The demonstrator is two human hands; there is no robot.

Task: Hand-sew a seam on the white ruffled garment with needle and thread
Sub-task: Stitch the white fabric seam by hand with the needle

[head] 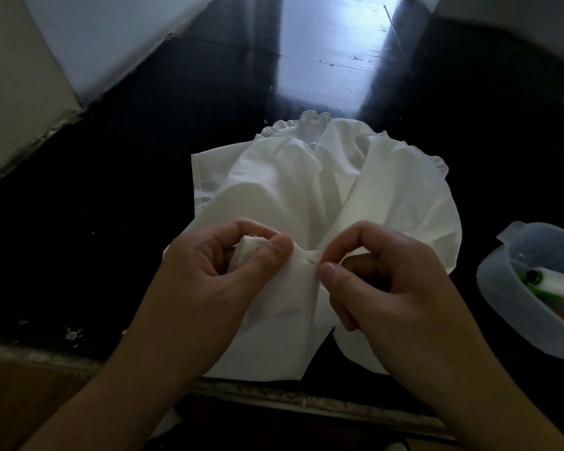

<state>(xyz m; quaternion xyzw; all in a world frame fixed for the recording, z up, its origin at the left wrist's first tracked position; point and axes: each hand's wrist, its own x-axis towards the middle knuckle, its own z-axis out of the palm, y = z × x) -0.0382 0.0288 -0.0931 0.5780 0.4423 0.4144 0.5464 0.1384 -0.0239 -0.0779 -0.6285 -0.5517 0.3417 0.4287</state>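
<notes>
A dark glossy table (127,196) carries a white garment (306,190) with ruffled edges, spread and creased. The left hand (215,271) pinches a bunched fold of it. The right hand (388,278) pinches a thin needle (312,262) against the cloth. A plastic tub (502,288) holds a thread spool (554,281).
</notes>
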